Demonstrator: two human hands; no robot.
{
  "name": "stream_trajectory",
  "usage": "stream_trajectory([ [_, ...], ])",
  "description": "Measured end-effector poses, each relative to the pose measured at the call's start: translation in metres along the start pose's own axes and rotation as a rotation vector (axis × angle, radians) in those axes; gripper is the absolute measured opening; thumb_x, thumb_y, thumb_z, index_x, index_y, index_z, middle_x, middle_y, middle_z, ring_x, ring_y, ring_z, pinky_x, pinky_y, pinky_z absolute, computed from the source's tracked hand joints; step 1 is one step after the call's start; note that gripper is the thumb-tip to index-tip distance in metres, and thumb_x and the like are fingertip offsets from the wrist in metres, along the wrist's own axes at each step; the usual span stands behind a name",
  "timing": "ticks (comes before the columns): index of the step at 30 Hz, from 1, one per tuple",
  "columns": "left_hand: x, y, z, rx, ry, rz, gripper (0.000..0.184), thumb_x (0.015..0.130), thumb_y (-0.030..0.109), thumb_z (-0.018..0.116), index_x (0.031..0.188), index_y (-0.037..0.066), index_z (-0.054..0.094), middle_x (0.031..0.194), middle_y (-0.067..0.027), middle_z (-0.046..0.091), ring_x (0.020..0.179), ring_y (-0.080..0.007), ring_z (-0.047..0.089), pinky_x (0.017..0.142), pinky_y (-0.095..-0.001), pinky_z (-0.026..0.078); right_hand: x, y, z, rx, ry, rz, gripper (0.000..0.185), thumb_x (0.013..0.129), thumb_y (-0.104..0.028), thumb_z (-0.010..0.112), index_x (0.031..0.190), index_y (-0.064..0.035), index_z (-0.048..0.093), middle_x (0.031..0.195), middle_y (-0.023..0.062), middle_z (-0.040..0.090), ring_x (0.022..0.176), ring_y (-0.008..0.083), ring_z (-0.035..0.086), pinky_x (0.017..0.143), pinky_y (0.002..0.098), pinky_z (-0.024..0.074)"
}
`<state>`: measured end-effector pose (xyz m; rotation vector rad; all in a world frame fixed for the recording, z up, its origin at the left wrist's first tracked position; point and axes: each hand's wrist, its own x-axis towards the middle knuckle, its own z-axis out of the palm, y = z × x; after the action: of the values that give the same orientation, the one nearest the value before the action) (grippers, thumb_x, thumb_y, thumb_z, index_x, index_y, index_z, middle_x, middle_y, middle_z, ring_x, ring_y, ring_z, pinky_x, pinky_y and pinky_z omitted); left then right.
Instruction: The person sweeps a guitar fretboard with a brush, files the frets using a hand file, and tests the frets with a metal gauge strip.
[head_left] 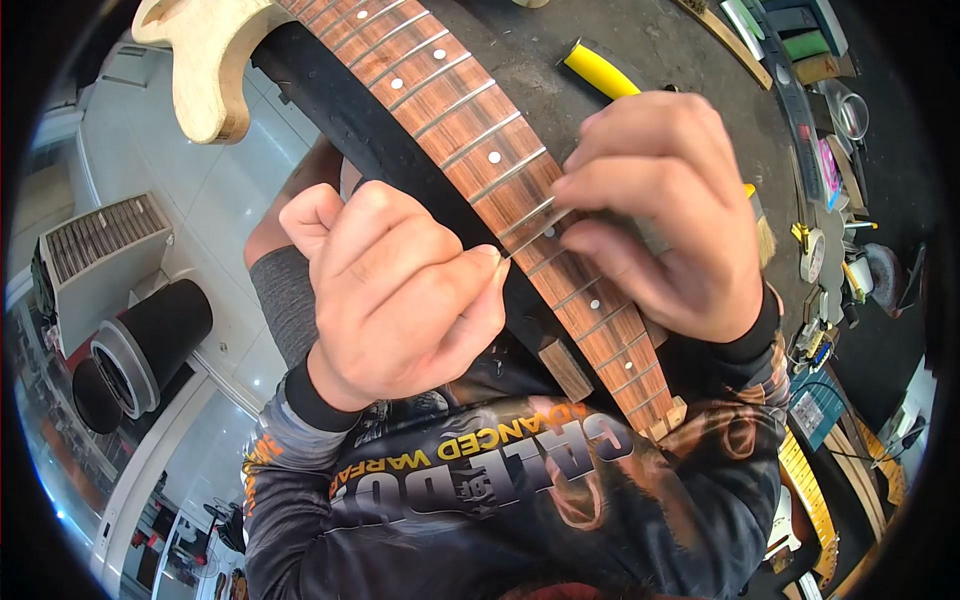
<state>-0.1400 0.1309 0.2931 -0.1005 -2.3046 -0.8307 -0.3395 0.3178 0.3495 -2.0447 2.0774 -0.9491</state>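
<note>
A guitar neck (494, 178) with a reddish-brown fretboard, metal frets and white dot inlays runs diagonally across the view, from the pale wooden guitar body (212, 85) at top left down to my shirt. My left hand (400, 290) is closed in a pinch at the near edge of the fretboard, thumb and forefinger pressed together at the end of a fret. Whatever lies between those fingertips is too small to name. Over the far side, my right hand (670, 200) has bent fingers and thumb touching the board around the same fret. What it may hold is hidden.
A small dark wood block (566, 370) lies beside the neck near my lap. Past my right hand is a yellow tube-like object (602, 70) on the dark bench (510, 50). A roll of tape (812, 255) and assorted tools crowd the right. A black bin (150, 345) lies at left.
</note>
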Motion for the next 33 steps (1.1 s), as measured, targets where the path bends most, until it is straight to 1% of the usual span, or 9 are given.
stream_trajectory([
  [1, -0.003, -0.002, 0.004, 0.003, 0.014, 0.014, 0.032, 0.069, 0.011, 0.096, 0.098, 0.010, 0.082, 0.089, 0.0030, 0.070, 0.081, -0.0202, 0.065, 0.089, -0.0484, 0.030, 0.000, 0.000, 0.003, -0.012, 0.004, -0.016, 0.036, 0.082, -0.012, 0.096, 0.115, -0.0094, 0.080, 0.115, 0.0073, 0.077, 0.113, 0.0332, 0.073, 0.102, 0.0476, 0.0530],
  [4, -0.005, 0.002, 0.004, 0.005, 0.017, 0.012, 0.031, 0.070, 0.011, 0.095, 0.097, 0.010, 0.082, 0.088, 0.0029, 0.069, 0.081, -0.0199, 0.065, 0.089, -0.0478, 0.030, -0.002, -0.006, 0.006, -0.025, -0.012, 0.003, 0.035, 0.078, -0.013, 0.095, 0.109, -0.0118, 0.078, 0.112, 0.0040, 0.076, 0.111, 0.0319, 0.074, 0.100, 0.0470, 0.0521],
  [6, -0.004, 0.012, -0.003, -0.016, -0.064, -0.017, 0.033, 0.072, 0.005, 0.094, 0.101, 0.011, 0.080, 0.086, 0.0014, 0.068, 0.078, -0.0226, 0.063, 0.087, -0.0467, 0.034, -0.004, -0.011, 0.006, -0.031, -0.019, 0.001, 0.034, 0.077, -0.015, 0.094, 0.106, -0.0124, 0.078, 0.111, 0.0031, 0.075, 0.111, 0.0312, 0.074, 0.099, 0.0467, 0.0516],
  [10, -0.005, 0.011, -0.002, -0.076, -0.082, -0.038, 0.034, 0.074, 0.002, 0.094, 0.103, 0.011, 0.079, 0.084, 0.0005, 0.068, 0.075, -0.0241, 0.062, 0.085, -0.0467, 0.036, -0.006, -0.015, 0.009, -0.094, -0.022, -0.018, 0.027, 0.079, -0.018, 0.091, 0.102, -0.0136, 0.076, 0.109, 0.0020, 0.075, 0.111, 0.0292, 0.075, 0.101, 0.0470, 0.0490],
  [15, 0.001, -0.001, -0.001, -0.022, -0.010, -0.010, 0.033, 0.073, -0.002, 0.092, 0.101, 0.009, 0.077, 0.081, -0.0011, 0.066, 0.076, -0.0249, 0.061, 0.081, -0.0434, 0.036, 0.007, -0.010, 0.016, -0.190, 0.009, -0.039, 0.025, 0.082, -0.019, 0.090, 0.101, -0.0143, 0.074, 0.108, 0.0017, 0.074, 0.111, 0.0275, 0.075, 0.104, 0.0476, 0.0471],
  [20, -0.003, 0.001, -0.001, -0.005, -0.010, -0.010, 0.033, 0.073, -0.002, 0.092, 0.100, 0.011, 0.077, 0.082, 0.0002, 0.066, 0.076, -0.0245, 0.061, 0.082, -0.0441, 0.036, 0.005, -0.010, 0.015, -0.157, 0.013, -0.020, 0.025, 0.082, -0.019, 0.090, 0.101, -0.0148, 0.075, 0.108, 0.0018, 0.074, 0.115, 0.0279, 0.077, 0.104, 0.0478, 0.0472],
  [26, -0.007, 0.013, -0.003, -0.069, -0.060, -0.043, 0.035, 0.071, -0.001, 0.093, 0.100, 0.011, 0.077, 0.081, 0.0001, 0.066, 0.076, -0.0244, 0.060, 0.084, -0.0461, 0.036, -0.004, -0.019, 0.011, -0.136, -0.022, -0.041, 0.025, 0.079, -0.019, 0.090, 0.098, -0.0146, 0.075, 0.106, 0.0010, 0.075, 0.118, 0.0288, 0.078, 0.105, 0.0486, 0.0485],
  [30, -0.001, 0.001, -0.002, -0.022, -0.012, -0.014, 0.033, 0.072, -0.002, 0.092, 0.099, 0.009, 0.077, 0.080, -0.0014, 0.066, 0.075, -0.0248, 0.060, 0.084, -0.0452, 0.037, 0.006, -0.010, 0.016, -0.186, -0.009, -0.063, 0.024, 0.082, -0.019, 0.089, 0.101, -0.0134, 0.076, 0.111, 0.0013, 0.076, 0.119, 0.0286, 0.078, 0.106, 0.0488, 0.0493],
  [33, 0.002, -0.006, -0.004, -0.025, 0.016, -0.005, 0.031, 0.074, -0.004, 0.091, 0.098, 0.007, 0.076, 0.081, -0.0025, 0.066, 0.076, -0.0249, 0.060, 0.083, -0.0444, 0.037, 0.012, 0.000, 0.011, -0.175, 0.030, -0.058, 0.025, 0.087, -0.017, 0.089, 0.109, -0.0119, 0.077, 0.119, 0.0031, 0.079, 0.120, 0.0293, 0.078, 0.109, 0.0488, 0.0497],
])
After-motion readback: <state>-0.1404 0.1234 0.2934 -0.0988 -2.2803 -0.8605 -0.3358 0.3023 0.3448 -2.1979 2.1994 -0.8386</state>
